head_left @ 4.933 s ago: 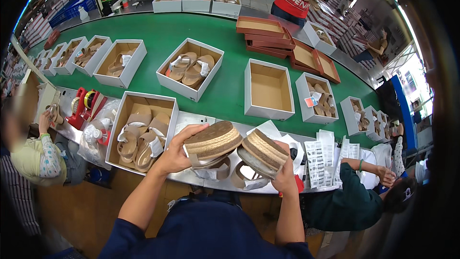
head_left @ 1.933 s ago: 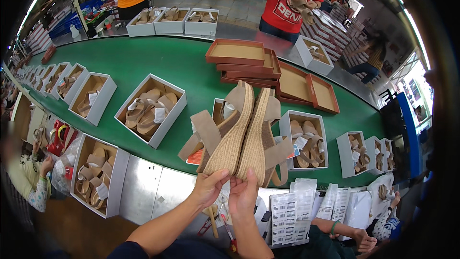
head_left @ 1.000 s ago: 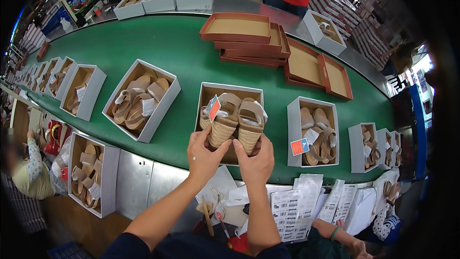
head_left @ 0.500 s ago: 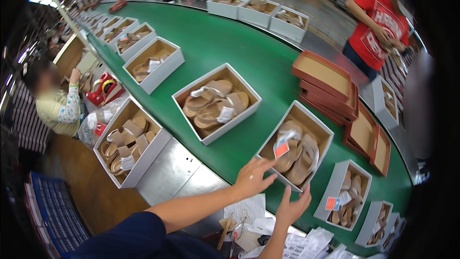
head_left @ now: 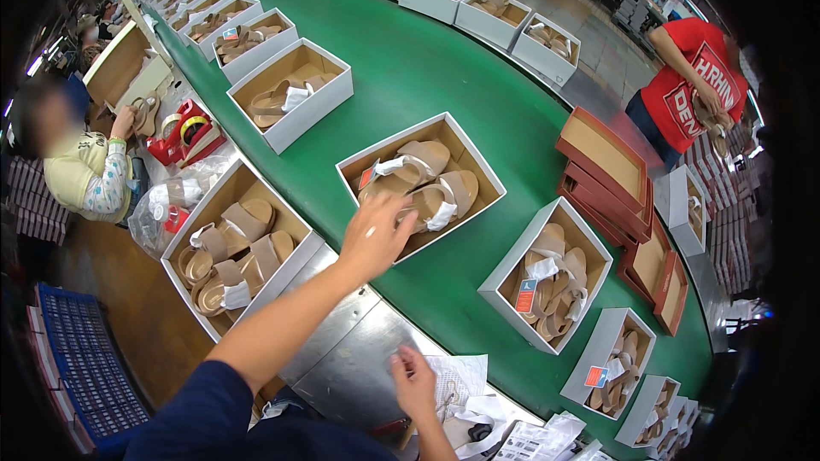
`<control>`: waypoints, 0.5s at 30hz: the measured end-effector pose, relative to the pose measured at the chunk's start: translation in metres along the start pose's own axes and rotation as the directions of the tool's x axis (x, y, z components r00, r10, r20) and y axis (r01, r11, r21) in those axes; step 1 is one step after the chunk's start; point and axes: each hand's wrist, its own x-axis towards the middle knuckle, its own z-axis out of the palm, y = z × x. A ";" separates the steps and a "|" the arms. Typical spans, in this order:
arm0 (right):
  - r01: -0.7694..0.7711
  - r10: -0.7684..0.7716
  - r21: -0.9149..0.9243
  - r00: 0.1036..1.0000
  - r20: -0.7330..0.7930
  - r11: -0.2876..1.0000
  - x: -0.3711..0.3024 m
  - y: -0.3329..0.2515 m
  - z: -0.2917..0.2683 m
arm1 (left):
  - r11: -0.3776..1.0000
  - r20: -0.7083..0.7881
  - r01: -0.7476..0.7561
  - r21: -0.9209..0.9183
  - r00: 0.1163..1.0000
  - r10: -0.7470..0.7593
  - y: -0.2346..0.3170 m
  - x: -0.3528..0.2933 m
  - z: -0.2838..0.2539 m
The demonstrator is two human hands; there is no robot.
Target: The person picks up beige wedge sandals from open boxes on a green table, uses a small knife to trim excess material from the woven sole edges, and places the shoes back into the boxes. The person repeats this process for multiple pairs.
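My left hand (head_left: 376, 235) reaches over the near left edge of a white shoebox (head_left: 465, 218) on the green belt. Its fingers are apart, at the tan sandals (head_left: 431, 188) inside; whether they touch is unclear. An orange tag (head_left: 368, 175) lies by the sandals, and white paper wraps their straps. Over the metal bench edge, beside white papers (head_left: 461, 371), my right hand (head_left: 414, 382) has its fingers curled in. Anything inside them is hidden. To the right, another shoebox (head_left: 504, 290) holds tan sandals with a blue-and-orange tag (head_left: 525, 295).
A box of sandals (head_left: 295, 277) rests on the left bench. More boxes line the green belt (head_left: 478, 85). Stacked red-brown lids (head_left: 602, 158) stand at right. A person in red (head_left: 692, 90) holds sandals; another person (head_left: 81, 158) sits left near a red tape dispenser (head_left: 184, 132).
My left hand has left the right box for the middle one, where an orange tag now shows. My right hand has drawn back to the papers, fingers curled. The view has shifted.
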 end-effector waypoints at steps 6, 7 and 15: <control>-0.011 0.012 -0.007 0.984 0.178 1.000 -0.043 -0.035 0.022 | 0.927 0.365 0.041 0.373 0.912 -0.187 -0.072 0.055 0.047; -0.027 0.026 0.006 0.989 0.148 1.000 -0.048 -0.033 0.021 | 0.952 0.322 0.069 0.297 0.932 -0.167 -0.073 0.062 0.046; -0.082 0.085 0.069 0.995 -0.045 0.994 -0.060 -0.018 -0.003 | 0.996 0.172 -0.028 -0.090 0.984 0.043 0.018 0.030 -0.100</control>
